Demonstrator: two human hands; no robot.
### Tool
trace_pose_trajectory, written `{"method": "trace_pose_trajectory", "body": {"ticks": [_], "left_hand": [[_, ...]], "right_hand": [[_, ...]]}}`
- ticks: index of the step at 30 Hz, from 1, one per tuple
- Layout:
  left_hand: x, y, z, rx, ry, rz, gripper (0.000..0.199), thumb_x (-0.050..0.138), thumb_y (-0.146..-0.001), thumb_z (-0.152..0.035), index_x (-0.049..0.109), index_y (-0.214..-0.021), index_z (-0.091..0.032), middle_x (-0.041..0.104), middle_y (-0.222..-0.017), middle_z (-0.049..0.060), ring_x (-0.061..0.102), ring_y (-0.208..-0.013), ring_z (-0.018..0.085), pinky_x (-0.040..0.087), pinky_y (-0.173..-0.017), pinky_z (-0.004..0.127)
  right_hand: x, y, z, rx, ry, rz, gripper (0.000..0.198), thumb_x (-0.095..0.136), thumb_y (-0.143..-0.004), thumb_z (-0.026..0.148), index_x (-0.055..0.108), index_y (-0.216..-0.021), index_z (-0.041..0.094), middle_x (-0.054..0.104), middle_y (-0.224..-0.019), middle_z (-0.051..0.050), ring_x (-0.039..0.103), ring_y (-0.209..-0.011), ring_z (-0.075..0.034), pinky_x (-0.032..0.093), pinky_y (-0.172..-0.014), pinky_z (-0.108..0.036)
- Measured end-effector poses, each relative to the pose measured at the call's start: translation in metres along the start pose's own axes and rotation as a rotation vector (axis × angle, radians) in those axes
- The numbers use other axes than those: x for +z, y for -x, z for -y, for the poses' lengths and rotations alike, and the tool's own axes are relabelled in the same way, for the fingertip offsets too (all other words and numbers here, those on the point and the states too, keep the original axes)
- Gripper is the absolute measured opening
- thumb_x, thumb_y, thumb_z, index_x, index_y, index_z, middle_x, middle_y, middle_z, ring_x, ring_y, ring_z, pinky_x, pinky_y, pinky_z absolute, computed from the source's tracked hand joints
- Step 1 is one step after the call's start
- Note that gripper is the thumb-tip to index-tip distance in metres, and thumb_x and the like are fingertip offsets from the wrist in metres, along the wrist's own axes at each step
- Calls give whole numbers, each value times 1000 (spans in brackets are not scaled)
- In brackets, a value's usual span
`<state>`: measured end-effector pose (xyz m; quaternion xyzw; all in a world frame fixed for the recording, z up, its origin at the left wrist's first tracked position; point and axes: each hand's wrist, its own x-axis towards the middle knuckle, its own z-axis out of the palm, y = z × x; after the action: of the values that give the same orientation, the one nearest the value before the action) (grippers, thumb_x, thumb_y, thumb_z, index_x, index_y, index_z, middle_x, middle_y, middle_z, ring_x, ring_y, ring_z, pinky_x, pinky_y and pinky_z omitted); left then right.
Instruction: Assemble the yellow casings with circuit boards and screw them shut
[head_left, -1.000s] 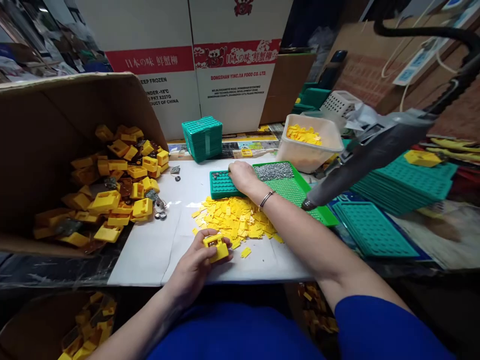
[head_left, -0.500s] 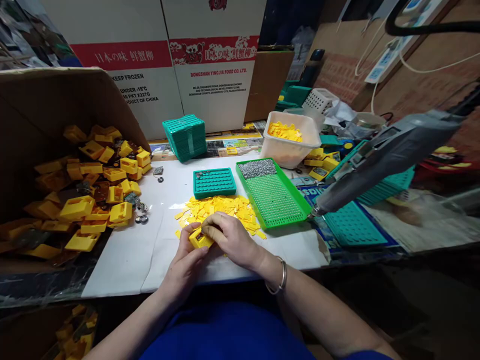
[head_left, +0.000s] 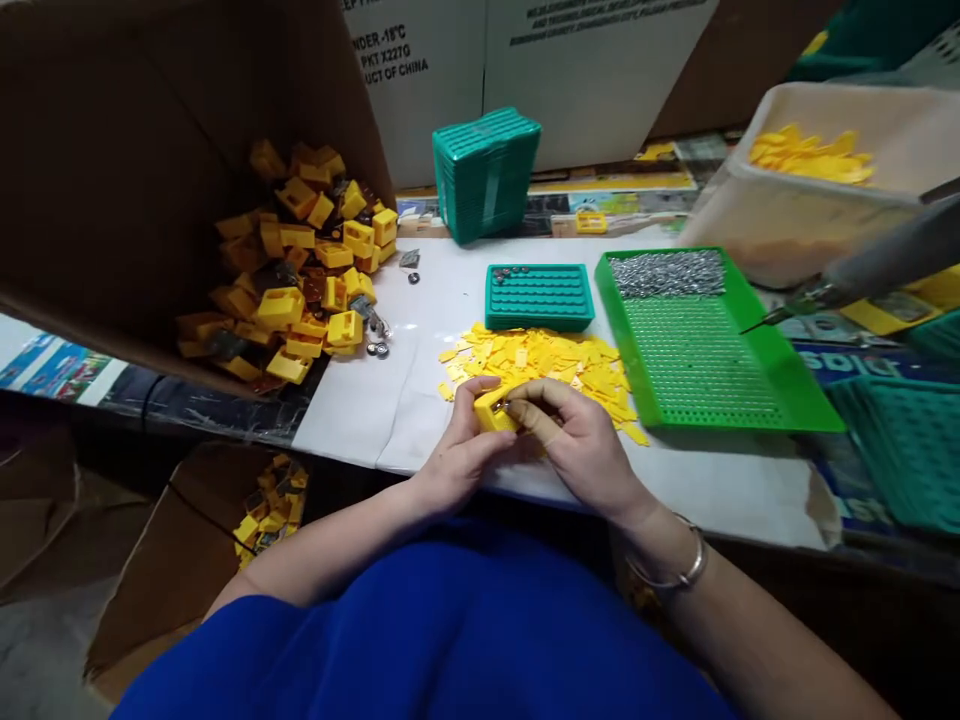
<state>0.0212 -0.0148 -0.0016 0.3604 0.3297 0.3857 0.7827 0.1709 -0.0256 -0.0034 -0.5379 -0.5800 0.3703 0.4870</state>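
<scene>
Presently, the person, wearing a blue garment (head_left: pixel 450 630), works with both hands together at the near edge of the counter (head_left: pixel 337 422). Below that edge, to the left, an open lower box (head_left: pixel 150 570) contains yellow parts. A metal bracelet (head_left: pixel 694 565) encircles the right wrist.

The left hand (head_left: pixel 459 452) is clamped on a yellow housing (head_left: pixel 491 417), held just above the counter with its opening facing up. The right hand (head_left: pixel 589 445) has thumb and fingers drawn in at that opening, beside a small metallic part; whether they grip it cannot be told.

Just beyond the hands lies a loose pile of flat yellow pieces (head_left: pixel 555 358). To its right sits a green tray (head_left: pixel 705 365), silver pins (head_left: pixel 667 273) gathered at its far end; the tip of a powered screwdriver (head_left: pixel 814 297) extends over it. Behind the pile, a teal tray (head_left: pixel 540 295) carries several small round parts in its far left corner.

Left, a large carton (head_left: pixel 97 150) lies open, yellow housings (head_left: pixel 300 260) heaped inside. Farther back stand a wrapped teal stack (head_left: pixel 487 180), a plastic tub (head_left: pixel 825 215) of yellow pieces and a printed white carton (head_left: pixel 585 95).
</scene>
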Motion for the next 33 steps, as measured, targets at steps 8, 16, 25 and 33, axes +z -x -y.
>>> {"method": "trace_pose_trajectory", "body": {"ticks": [8, 16, 25, 33], "left_hand": [[-5, 5, -2, 40, -44, -7, 51, 71, -76, -21, 43, -118, -26, 56, -109, 0, 54, -105, 18, 39, -96, 30], [-10, 7, -1, 30, -72, 1, 50, 69, -78, -23, 41, -119, -26, 54, -112, 1, 53, -106, 18, 39, -97, 31], [-18, 13, -6, 114, -296, 17, 41, 64, -80, -16, 46, -117, -22, 58, -109, 3, 54, -102, 20, 41, -95, 34], [-45, 24, -19, -35, -157, -69, 28, 73, -76, -28, 68, -103, -22, 64, -110, 5, 62, -104, 24, 50, -92, 39]], "right_hand": [[11, 1, 2, -46, 110, -20, 12, 60, -89, 31, 67, -84, 22, 70, -84, -3, 64, -78, -18, 51, -75, -32], [17, 3, 2, -74, 181, -21, 12, 57, -91, 30, 64, -84, 22, 69, -83, -3, 64, -77, -18, 51, -74, -32], [21, -1, 1, 126, 24, 30, 27, 65, -81, 42, 55, -95, 22, 58, -69, 3, 56, -61, -14, 47, -58, -27], [8, -29, 9, 144, 75, 388, 28, 67, -82, 48, 65, -87, 21, 55, -63, 4, 49, -58, -12, 38, -54, -25]]}}
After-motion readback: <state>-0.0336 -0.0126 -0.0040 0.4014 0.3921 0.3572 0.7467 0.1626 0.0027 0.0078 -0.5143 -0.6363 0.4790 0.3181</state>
